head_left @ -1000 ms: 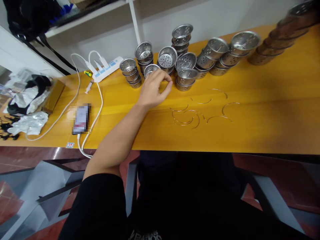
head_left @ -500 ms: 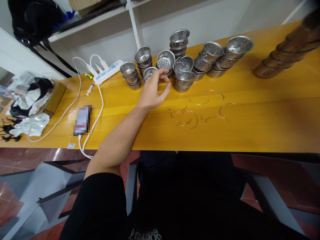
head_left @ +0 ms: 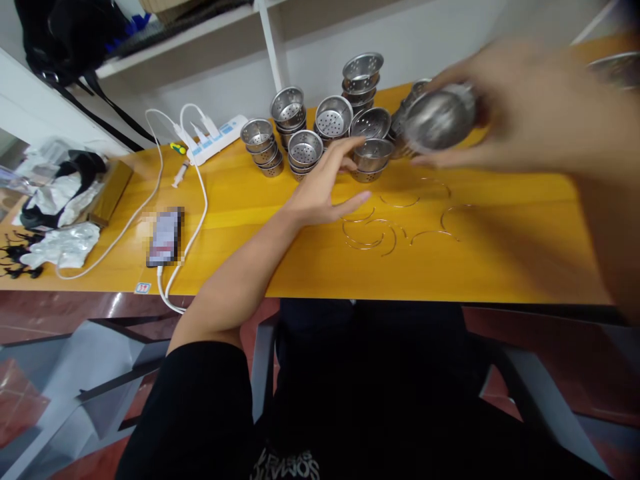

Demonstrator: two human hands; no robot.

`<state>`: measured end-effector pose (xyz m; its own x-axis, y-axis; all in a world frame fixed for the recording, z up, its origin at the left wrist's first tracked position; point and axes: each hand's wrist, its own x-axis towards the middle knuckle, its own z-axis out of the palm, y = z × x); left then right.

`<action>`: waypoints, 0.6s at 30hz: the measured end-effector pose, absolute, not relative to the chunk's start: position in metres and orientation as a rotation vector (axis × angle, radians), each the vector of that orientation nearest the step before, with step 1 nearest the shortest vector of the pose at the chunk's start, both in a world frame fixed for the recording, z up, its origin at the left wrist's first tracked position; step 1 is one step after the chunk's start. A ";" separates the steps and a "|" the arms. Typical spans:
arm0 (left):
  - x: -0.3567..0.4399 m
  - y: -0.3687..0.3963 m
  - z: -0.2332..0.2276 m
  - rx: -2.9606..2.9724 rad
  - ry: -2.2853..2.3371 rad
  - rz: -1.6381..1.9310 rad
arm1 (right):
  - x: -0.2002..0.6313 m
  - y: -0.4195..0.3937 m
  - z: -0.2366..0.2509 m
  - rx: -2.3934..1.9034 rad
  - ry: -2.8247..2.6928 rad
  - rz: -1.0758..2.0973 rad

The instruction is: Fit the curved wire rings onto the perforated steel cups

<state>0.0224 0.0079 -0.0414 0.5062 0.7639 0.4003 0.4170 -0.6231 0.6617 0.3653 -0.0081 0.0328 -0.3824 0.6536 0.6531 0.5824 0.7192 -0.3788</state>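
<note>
- Since 0.5 s ago, the left hand (head_left: 325, 190) has slid off the small perforated cups toward the wire rings, and a right hand has swung into view carrying a cup.
- Far left, a phone (head_left: 163, 237) lies on the yellow table (head_left: 500, 260) beside a white cable (head_left: 197, 200).
- Left hand rests open, fingers spread, holding nothing, just beside the cup stacks (head_left: 305, 148).
- Curved wire rings (head_left: 373, 235) lie near its fingertips.
- Right hand (head_left: 530, 110), blurred, grips 1 steel cup (head_left: 437, 120) above the table.
</note>
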 end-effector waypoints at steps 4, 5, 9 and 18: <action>0.028 0.011 -0.060 2.288 0.870 0.924 | 0.326 0.003 -0.005 -0.769 -2.362 0.157; 0.027 0.016 -0.066 2.303 0.836 0.931 | 0.317 0.003 -0.013 -0.779 -2.334 0.192; 0.015 0.042 -0.084 2.351 0.743 0.972 | 0.305 -0.008 -0.021 -0.934 -2.281 0.493; 0.011 0.066 -0.109 2.439 0.748 1.125 | 0.327 -0.020 0.009 -1.463 -2.496 0.910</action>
